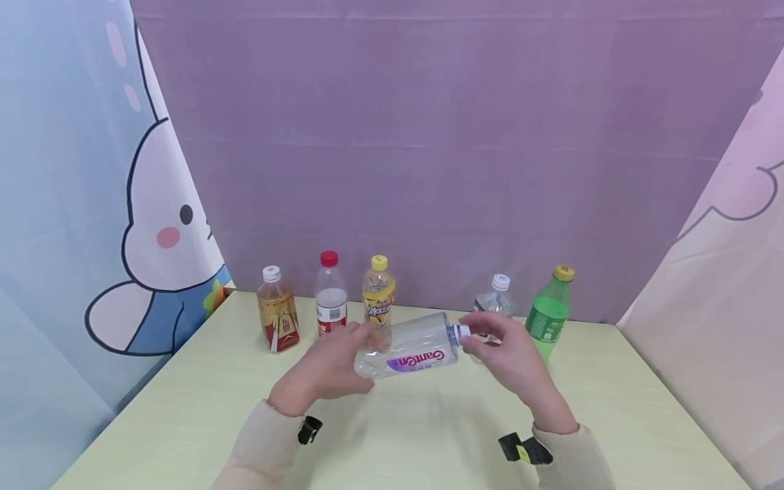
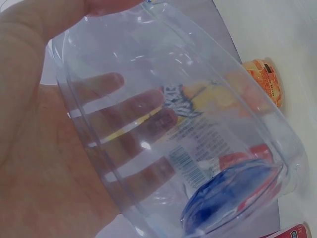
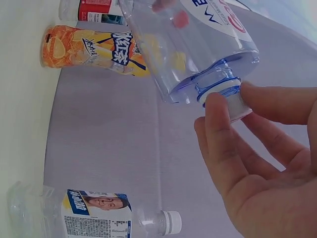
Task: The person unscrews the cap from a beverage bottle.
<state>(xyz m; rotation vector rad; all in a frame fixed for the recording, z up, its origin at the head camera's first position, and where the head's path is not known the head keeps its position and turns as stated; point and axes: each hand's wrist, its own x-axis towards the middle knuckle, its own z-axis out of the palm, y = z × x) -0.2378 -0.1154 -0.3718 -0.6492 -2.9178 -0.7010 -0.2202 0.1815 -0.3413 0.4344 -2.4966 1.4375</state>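
Presently, the thumb and fingers of the right hand point(image 1: 511, 350) pinch the white cap point(image 1: 463, 331) of a clear bottle point(image 1: 422, 346). The left hand point(image 1: 327, 361) grips the base end; its fingers, spread apart, show through the transparent wall, with the thumb opposite. The clear bottle lies nearly level above the middle of the table point(image 1: 404, 442), cap to the right and slightly raised. Beige sleeves point(image 1: 263, 439) cover both forearms, with a black device point(image 1: 309, 430) at each wrist. Along the far side of the pale yellow-green tabletop stand, left to right, an amber-labelled bottle point(image 1: 279, 316), a red-capped bottle point(image 1: 331, 299), a yellow-capped bottle point(image 1: 379, 289), a white-capped bottle point(image 1: 497, 299) and a green bottle point(image 1: 549, 313). Beyond the far edge hangs a purple cloth point(image 1: 429, 150), faintly creased. A light blue curtain point(image 1: 55, 224) printed with a cartoon rabbit point(image 1: 165, 197) borders the left; a pale pink curtain point(image 1: 723, 313) borders the right.
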